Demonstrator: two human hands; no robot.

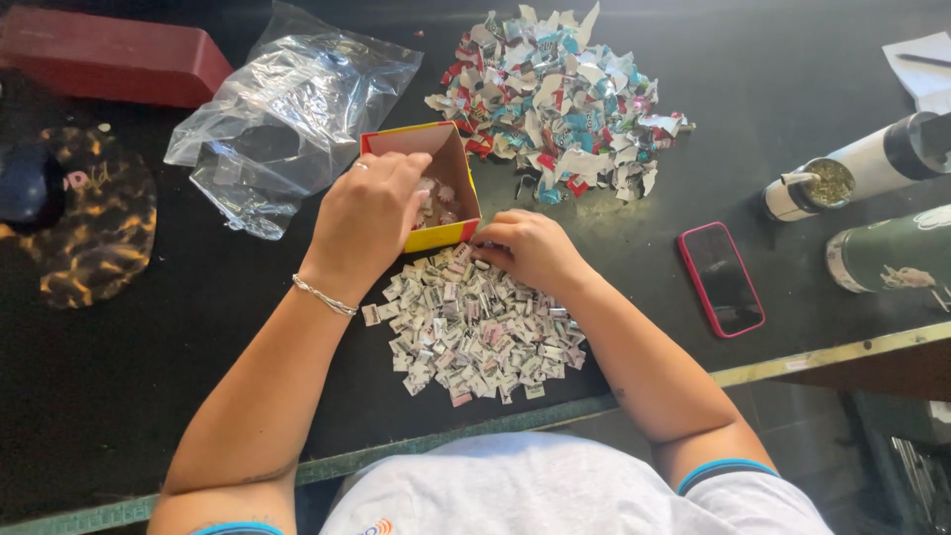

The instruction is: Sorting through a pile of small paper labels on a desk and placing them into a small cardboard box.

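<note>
Open yellow-red box (pixel 436 188) beside small paper tags (pixel 475 327).

We see even, soft daylight across the dark table (pixel 119 396), strongest toward its far edge. Glare streaks the clear plastic bag (pixel 287 109) and the phone screen (pixel 723 279). Shadows stay faint. Focus is sharp centrally; the corners bend slightly.

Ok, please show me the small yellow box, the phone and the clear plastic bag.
small yellow box (pixel 442 237): head view, front yellow wall.
phone (pixel 721 278): head view, middle of dark screen.
clear plastic bag (pixel 287 109): head view, crumpled middle.
</note>
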